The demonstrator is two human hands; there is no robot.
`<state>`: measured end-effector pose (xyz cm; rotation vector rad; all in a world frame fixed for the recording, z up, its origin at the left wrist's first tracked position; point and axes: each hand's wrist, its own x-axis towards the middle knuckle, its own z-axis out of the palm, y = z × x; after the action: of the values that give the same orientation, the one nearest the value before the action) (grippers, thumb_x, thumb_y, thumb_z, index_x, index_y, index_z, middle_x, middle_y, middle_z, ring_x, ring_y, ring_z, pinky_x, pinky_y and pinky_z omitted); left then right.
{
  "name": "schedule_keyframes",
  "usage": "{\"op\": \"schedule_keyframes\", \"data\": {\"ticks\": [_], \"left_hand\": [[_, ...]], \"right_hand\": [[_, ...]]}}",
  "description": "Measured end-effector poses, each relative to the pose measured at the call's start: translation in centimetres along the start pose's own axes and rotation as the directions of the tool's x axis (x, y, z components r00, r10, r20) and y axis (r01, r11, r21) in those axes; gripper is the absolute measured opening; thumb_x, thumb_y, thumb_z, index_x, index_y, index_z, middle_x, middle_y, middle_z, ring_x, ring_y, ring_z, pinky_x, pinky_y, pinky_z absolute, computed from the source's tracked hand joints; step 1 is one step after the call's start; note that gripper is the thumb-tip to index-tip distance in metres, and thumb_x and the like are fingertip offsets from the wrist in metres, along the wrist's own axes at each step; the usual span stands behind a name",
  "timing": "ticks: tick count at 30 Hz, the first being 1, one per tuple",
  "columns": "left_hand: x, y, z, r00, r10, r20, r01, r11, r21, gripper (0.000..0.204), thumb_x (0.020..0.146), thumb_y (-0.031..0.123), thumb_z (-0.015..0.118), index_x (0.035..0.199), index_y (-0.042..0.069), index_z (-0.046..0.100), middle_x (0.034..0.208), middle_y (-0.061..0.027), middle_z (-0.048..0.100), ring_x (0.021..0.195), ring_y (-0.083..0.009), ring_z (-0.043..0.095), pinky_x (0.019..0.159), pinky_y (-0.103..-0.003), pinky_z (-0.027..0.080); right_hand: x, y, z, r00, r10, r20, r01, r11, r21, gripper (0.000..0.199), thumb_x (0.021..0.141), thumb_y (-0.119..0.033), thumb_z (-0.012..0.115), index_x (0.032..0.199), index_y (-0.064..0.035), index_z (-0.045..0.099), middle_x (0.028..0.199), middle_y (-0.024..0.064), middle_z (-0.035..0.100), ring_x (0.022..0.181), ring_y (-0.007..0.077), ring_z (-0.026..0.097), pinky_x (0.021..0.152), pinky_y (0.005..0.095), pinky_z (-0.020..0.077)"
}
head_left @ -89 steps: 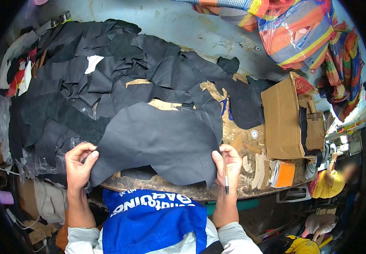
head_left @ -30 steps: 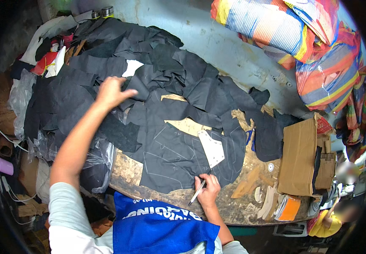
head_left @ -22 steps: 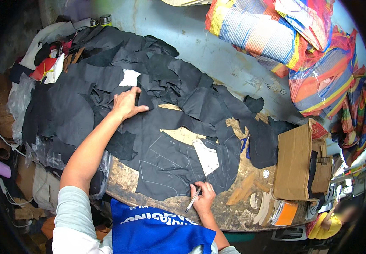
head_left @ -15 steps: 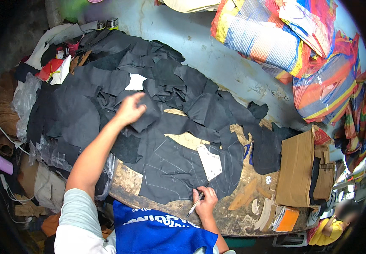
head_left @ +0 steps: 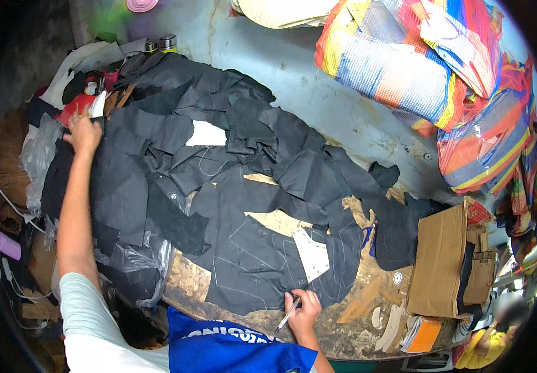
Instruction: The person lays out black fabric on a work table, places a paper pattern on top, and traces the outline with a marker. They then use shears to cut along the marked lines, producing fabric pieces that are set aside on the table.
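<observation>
My right hand [head_left: 304,309] grips a slim silver pen [head_left: 288,315] at the near edge of a black leather-like sheet [head_left: 243,273] marked with pale outlines. Just above that hand, a white pattern piece [head_left: 310,255] lies flat on the sheet. My left hand [head_left: 83,133] reaches to the far left of the pile, fingers apart, over a red item [head_left: 72,109] and beside a white piece [head_left: 98,104]. Its fingertips are partly lost against these things, and no held thing shows. Another white pattern piece [head_left: 206,133] rests on the heaped black material [head_left: 181,105].
A worn wooden table [head_left: 187,276] shows beneath the sheets. At its right stand an open cardboard box [head_left: 436,261] and an orange-and-white stack [head_left: 421,336]. Colourful woven bundles [head_left: 393,74] hang at upper right. Clear plastic [head_left: 38,149] lies at left. A person in yellow [head_left: 483,348] is at lower right.
My left hand has moved left, from the black material near the upper white pattern piece to the red and white things. My right hand keeps the pen. The view has shifted slightly.
</observation>
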<state>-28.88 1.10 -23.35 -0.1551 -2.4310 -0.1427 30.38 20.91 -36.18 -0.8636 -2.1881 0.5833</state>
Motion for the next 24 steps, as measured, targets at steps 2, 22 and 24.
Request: {"op": "schedule_keyframes", "data": {"ticks": [2,22,24], "left_hand": [[-1.2,4.5,0.0,0.947,0.271,-0.172,-0.307,0.923,-0.233,0.057,0.075,0.019,0.063,0.129,0.017,0.046,0.131,-0.012,0.046,0.126,-0.0304,0.038,0.095,-0.057,0.032],[-0.6,15.1,2.1,0.805,0.338,0.488,-0.212,0.932,-0.294,0.076,0.081,0.023,0.063,0.143,0.017,0.02,0.144,-0.0051,0.032,0.135,-0.0257,0.024,0.1,-0.069,0.019],[-1.5,14.9,2.5,0.861,0.295,0.415,-0.198,0.945,-0.26,0.055,0.081,0.023,0.064,0.131,0.015,0.043,0.128,-0.0064,0.049,0.125,-0.0241,0.041,0.098,-0.068,0.022]], "right_hand": [[0.0,0.0,-0.1,1.0,0.006,0.014,-0.006,1.0,0.003,0.016,0.068,-0.01,0.074,0.075,-0.0051,0.061,0.067,0.0095,0.056,0.061,0.0287,0.053,0.055,0.0374,0.0416],[0.0,-0.1,-0.1,1.0,0.03,0.003,-0.03,0.999,0.018,0.015,0.067,-0.009,0.073,0.074,-0.0049,0.061,0.065,0.0106,0.055,0.06,0.0291,0.053,0.054,0.0377,0.0416],[0.0,-0.1,-0.2,0.999,0.037,0.013,-0.037,0.999,0.005,0.015,0.066,-0.009,0.073,0.073,-0.0047,0.061,0.066,0.0109,0.056,0.061,0.0293,0.054,0.054,0.0376,0.0417]]}}
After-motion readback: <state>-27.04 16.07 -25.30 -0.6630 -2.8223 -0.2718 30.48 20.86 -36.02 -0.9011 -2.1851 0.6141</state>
